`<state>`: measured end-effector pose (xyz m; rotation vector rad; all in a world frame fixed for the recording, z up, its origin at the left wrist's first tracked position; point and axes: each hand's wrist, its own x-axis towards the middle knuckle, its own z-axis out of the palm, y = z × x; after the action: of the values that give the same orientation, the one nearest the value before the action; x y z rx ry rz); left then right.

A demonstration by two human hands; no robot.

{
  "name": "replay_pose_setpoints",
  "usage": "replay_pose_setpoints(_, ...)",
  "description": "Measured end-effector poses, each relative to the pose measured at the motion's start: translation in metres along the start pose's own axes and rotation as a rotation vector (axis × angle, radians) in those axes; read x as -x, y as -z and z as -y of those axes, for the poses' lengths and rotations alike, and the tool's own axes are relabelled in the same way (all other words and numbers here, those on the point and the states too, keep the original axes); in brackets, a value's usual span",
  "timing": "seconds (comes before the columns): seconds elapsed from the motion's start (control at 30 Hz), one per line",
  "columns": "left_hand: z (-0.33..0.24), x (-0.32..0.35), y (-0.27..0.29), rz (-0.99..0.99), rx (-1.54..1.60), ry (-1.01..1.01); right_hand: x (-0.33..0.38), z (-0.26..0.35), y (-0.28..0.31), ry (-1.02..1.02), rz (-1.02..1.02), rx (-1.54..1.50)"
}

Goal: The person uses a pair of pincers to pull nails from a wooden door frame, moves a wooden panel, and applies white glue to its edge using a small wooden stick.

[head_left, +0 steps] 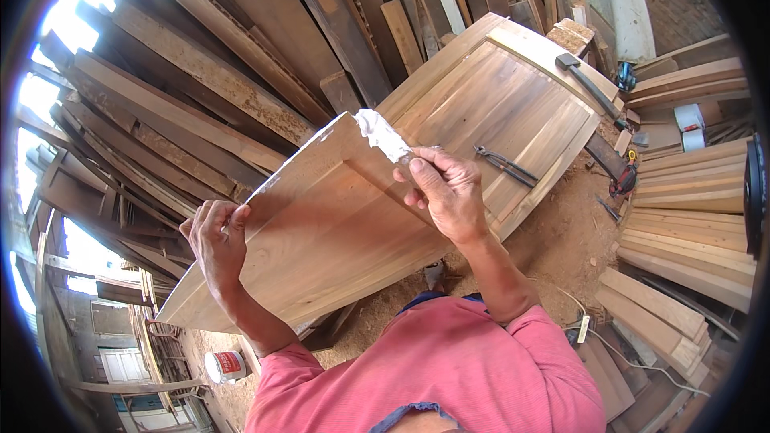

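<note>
A wooden panel [321,224] stands tilted before me, with white paste smeared along its upper edge. My left hand [216,240] is closed over that edge at the left, thumb on the near face. My right hand [445,192] pinches a short spreader loaded with thick white paste [378,135], by the panel's far top corner. The fingers and the paste hide most of the spreader. Behind lies a framed wooden door panel [513,112], with metal pincers [507,166] resting on it.
A hammer [589,88] lies across the far right end of the door panel. Planks [216,72] lean densely at the back left. Stacked boards [686,232] and a cord [634,361] are at right. A white bucket [224,366] stands at lower left; sawdust covers the floor [553,236].
</note>
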<state>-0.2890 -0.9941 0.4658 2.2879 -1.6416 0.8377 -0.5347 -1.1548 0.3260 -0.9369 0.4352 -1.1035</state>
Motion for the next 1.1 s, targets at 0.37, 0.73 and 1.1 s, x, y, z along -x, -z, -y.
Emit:
replay_pose_setpoints(0.37,0.001,0.001,-0.008,-0.004,0.014,0.036,0.027,-0.044,0.066,-0.058,-0.127,-0.059)
replay_pose_setpoints(0.73,0.005,0.000,-0.012,0.025,-0.014,0.029,0.043,-0.088,0.084,-0.136,-0.141,0.030)
replay_pose_setpoints(1.1,0.012,0.001,-0.024,0.000,-0.006,0.036,0.050,-0.097,0.092,-0.094,-0.083,-0.050)
